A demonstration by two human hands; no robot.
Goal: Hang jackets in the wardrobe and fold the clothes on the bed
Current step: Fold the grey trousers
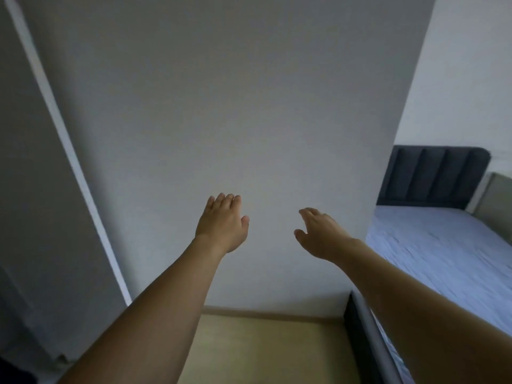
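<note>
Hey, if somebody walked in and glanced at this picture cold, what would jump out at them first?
Two bare forearms reach forward from the bottom of the frame, the left hand and right hand both open and empty against a plain white wall. At the right edge sits a bed with a light blue sheet and a dark padded headboard. No clothes show on the visible part of it.

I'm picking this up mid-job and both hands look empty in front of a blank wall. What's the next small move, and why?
Probably turn right toward the bed. The left hand and right hand are both open, holding nothing, stretched out toward a plain wall. No jacket or clothing shows in this view, and only the bed's bare sheet near the headboard is visible, so the clothes likely lie out of frame.
</note>
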